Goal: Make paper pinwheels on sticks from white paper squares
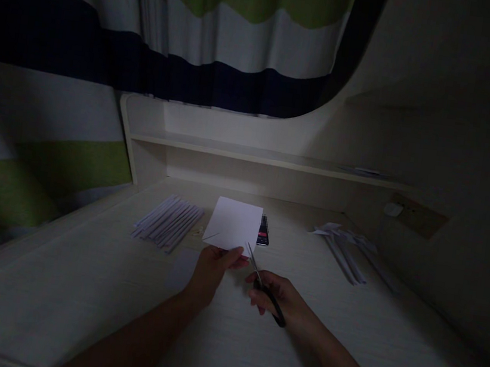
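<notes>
Both forearms reached over the desk [75,305]: left hand [211,269] pinched a white paper sheet [234,224], right hand [284,300] gripped black-handled scissors [265,288]; no legible writing.

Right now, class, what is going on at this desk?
A person's left hand holds up a white sheet of paper by its lower edge. The right hand grips black-handled scissors, blades at the sheet's bottom edge. On the desk, paper strips lie to the left and folded paper pieces to the right.
</notes>
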The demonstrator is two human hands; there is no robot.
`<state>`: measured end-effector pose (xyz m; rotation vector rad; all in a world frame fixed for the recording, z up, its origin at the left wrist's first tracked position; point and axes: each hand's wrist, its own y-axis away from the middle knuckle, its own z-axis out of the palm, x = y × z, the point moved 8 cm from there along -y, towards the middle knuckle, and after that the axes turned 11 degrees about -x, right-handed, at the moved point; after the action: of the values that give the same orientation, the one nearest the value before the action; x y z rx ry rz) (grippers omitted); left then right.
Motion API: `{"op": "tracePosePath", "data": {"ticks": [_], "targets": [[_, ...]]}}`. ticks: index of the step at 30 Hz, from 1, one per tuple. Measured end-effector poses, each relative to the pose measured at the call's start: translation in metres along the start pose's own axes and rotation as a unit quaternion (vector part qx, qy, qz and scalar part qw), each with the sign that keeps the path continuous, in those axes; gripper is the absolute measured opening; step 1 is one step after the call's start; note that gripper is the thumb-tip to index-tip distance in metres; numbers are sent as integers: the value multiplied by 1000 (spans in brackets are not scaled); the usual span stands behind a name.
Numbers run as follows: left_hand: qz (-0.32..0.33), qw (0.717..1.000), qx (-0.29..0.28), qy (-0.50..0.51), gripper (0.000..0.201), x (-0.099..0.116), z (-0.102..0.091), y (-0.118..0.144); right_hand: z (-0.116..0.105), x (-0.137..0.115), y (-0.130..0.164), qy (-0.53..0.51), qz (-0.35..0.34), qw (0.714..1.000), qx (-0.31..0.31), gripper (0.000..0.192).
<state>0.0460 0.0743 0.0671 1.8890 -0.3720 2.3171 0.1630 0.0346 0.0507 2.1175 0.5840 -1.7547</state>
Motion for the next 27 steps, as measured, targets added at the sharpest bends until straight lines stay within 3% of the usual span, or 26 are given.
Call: {"op": "tracePosePath", "data": {"ticks": [11,27], "targets": [[-4,999,0,-43,26,3,1,3,1,-3,0,19,6,1000,-6,40],[-3,1000,0,-11,23,2,2,2,-2,3,0,26,12,999,18,35]]}}
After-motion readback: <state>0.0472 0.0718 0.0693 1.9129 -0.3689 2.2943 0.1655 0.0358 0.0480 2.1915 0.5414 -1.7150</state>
